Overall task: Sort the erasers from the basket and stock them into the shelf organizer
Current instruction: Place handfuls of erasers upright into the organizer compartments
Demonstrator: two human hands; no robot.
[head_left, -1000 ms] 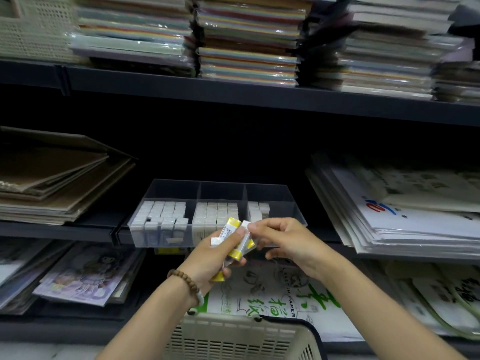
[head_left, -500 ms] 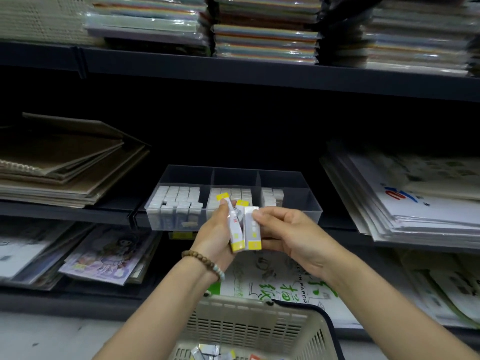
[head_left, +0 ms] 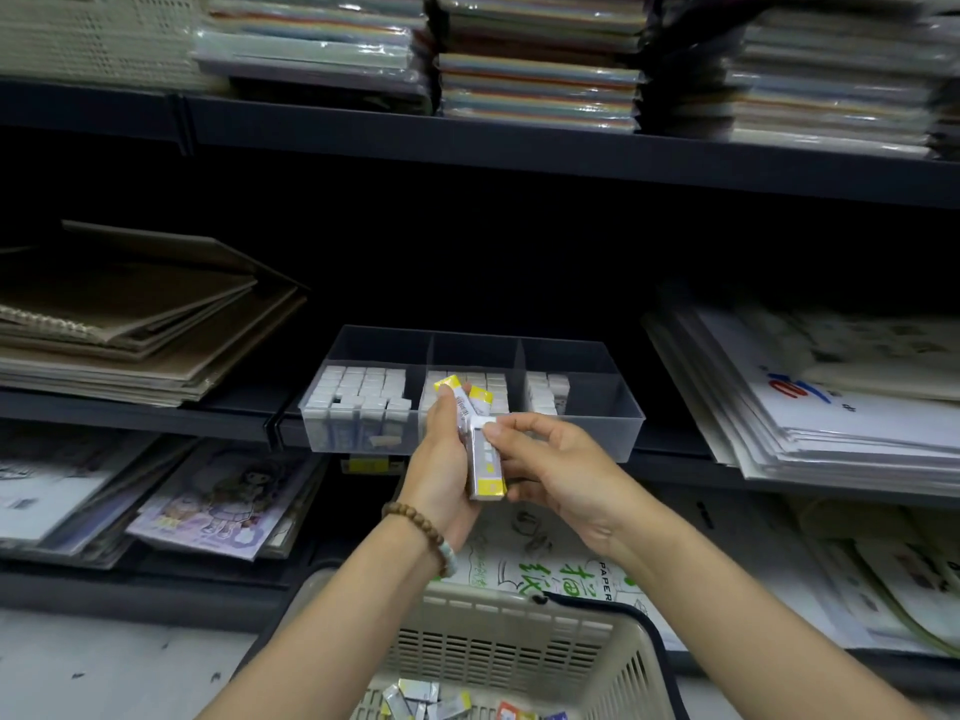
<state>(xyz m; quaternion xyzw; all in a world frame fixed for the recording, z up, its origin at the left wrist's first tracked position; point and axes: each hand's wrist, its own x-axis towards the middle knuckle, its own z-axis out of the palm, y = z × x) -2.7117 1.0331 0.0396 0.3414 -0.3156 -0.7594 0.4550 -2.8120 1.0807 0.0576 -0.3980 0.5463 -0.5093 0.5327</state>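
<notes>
- Several yellow-ended erasers (head_left: 480,449), fanned out askew a second ago, now stand squared into one upright bundle just in front of the shelf organizer (head_left: 597,433), before its middle compartment.
- The left grip (head_left: 441,475) wraps the bundle from its left side, while the right grip (head_left: 550,459) pinches the nearest eraser, thumb on its face.
- Aligned like this, they look ready to slot in beside the white rows.
- Below the organizer, the basket (head_left: 519,615) holds more loose erasers (head_left: 426,701), so sorting seems far from done.
</notes>
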